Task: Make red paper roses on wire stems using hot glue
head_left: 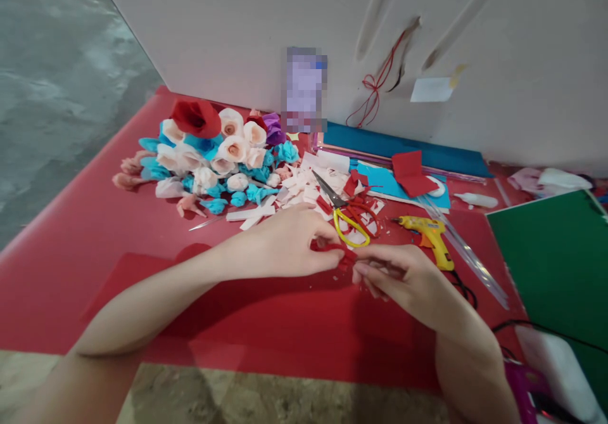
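My left hand is closed, with thumb and fingers pinching a small piece of red crepe paper. On the other end of that piece, the thumb and fingertips of my right hand are pressed together. Part of the red paper is hidden inside the left fingers. Just beyond both hands lie scissors with one yellow handle showing, blades pointing away to the left. Pink and white paper scraps are heaped around the blades. A yellow glue gun rests to the right of my right hand.
Pink, white, blue and red paper flowers are piled at the back left of the red table. A phone-like screen leans on the wall. Clear sticks, a white bottle and a green board lie right.
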`<state>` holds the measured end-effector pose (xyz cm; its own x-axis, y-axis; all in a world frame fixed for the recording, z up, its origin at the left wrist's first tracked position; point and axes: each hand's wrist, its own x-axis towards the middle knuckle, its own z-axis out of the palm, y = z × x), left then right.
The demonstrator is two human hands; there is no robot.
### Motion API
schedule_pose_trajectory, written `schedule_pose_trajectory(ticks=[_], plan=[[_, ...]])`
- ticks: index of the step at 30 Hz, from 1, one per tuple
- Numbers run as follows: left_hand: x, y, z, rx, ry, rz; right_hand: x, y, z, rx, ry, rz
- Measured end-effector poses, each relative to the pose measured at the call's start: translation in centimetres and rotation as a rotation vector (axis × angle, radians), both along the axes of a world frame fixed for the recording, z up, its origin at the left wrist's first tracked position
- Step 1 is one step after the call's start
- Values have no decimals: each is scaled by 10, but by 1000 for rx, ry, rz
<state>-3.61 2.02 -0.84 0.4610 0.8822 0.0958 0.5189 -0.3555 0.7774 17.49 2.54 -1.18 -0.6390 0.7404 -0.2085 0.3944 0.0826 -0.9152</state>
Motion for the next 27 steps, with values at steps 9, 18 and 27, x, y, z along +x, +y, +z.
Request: schedule_pose_trajectory(ticks=[9, 18, 27], plan=[[1, 10, -2, 180, -291, 178, 2, -2, 4, -137, 298, -219], [8, 4, -3, 197, -556, 55, 0, -13, 7, -439, 610, -168], [8, 2, -6, 141, -602, -33, -3, -18, 9, -537, 691, -129]])
